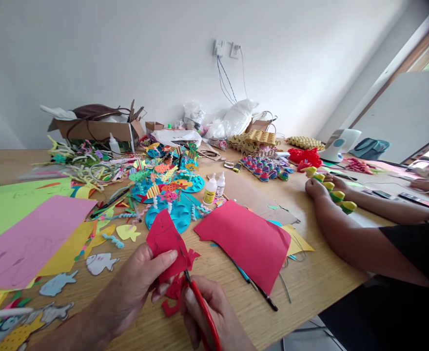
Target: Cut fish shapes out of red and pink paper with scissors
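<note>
My left hand (pixel 141 280) pinches a piece of red paper (pixel 165 243) with a pencil outline on it, thumb on top. My right hand (pixel 210 312) is closed on red-handled scissors (pixel 200 304), whose blades meet the lower edge of the red paper. Red paper scraps (pixel 172 292) hang and lie just below the cut. Both hands are at the near edge of the wooden table (pixel 309 287).
A red paper sheet (pixel 249 241) lies to the right over a black pen (pixel 265 297). Pink (pixel 28 241), green and yellow sheets and cut-out fish lie left. Blue discs with paper fish (pixel 170 195), glue bottles (pixel 210 190), boxes and egg trays sit behind. Another person's arm (pixel 346 229) rests at right.
</note>
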`<state>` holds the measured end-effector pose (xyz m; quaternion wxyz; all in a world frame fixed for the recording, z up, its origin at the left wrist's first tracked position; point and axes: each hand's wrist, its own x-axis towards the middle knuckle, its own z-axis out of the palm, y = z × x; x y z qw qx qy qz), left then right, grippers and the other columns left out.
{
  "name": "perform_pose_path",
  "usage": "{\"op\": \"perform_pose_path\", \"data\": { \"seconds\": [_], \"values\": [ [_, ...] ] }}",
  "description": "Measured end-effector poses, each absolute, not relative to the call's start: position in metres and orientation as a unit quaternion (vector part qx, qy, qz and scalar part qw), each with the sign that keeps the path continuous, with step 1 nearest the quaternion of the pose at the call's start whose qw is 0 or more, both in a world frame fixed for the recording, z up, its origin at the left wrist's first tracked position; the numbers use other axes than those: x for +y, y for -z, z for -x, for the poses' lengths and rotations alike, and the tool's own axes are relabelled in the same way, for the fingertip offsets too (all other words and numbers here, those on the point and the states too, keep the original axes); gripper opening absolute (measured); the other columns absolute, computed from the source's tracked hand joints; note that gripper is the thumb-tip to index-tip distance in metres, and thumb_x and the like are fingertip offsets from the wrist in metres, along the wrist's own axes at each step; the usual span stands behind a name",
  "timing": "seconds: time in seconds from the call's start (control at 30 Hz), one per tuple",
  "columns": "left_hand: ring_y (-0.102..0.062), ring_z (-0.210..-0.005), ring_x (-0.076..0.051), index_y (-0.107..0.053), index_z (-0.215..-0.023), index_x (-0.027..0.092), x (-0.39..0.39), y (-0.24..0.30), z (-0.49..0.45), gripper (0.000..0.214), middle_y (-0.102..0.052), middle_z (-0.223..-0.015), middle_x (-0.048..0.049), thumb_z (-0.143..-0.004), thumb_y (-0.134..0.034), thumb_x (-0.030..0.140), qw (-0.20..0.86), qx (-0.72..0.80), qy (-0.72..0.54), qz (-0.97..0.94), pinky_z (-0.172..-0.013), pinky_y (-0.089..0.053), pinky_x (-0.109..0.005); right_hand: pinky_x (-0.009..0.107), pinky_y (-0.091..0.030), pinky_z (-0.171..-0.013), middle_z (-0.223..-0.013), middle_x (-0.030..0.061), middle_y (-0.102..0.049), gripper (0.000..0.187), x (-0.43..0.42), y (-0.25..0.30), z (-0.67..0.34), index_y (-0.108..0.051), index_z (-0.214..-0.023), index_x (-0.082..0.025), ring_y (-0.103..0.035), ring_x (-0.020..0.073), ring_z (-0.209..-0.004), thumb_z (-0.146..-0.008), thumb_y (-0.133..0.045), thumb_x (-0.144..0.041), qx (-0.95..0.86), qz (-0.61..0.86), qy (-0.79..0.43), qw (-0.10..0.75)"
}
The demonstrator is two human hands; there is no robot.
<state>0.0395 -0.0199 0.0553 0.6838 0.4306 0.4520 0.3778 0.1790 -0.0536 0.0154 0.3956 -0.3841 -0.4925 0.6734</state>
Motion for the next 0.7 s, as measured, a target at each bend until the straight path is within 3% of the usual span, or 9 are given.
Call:
{"op": "perform_pose_path", "data": {
  "seconds": [0.37,0.7],
  "values": [
    [-0.035,-0.039,-0.005,-0.050,-0.061,0.017,-0.021,-0.058,-0.043,0.029,-0.048,-0.045,0.0061,-0.070,-0.064,0.041,0.687,0.443,-0.392,-0.423,-0.037,-0.026,-0.015,0.013,-0.020,-0.029,-0.041,-0.0068,-0.038,0.057,-0.055,-0.005,-0.179,-0.054,-0.062,-0.013,-0.027,0.0016,-0.030,-0.075,-0.046,-0.068,-0.503,0.371,-0.655,0.425],
    [-0.034,-0.039,-0.004,-0.048,-0.062,0.017,-0.021,-0.052,-0.038,0.027,-0.048,-0.046,0.0066,-0.074,-0.061,0.038,0.691,0.439,-0.378,-0.433,-0.037,-0.024,-0.015,0.014,-0.019,-0.028,-0.041,-0.0075,-0.037,0.057,-0.057,-0.004,-0.178,-0.045,-0.059,-0.016,-0.025,0.0022,-0.030,-0.069,-0.047,-0.073,-0.490,0.412,-0.650,0.409]
  ]
}}
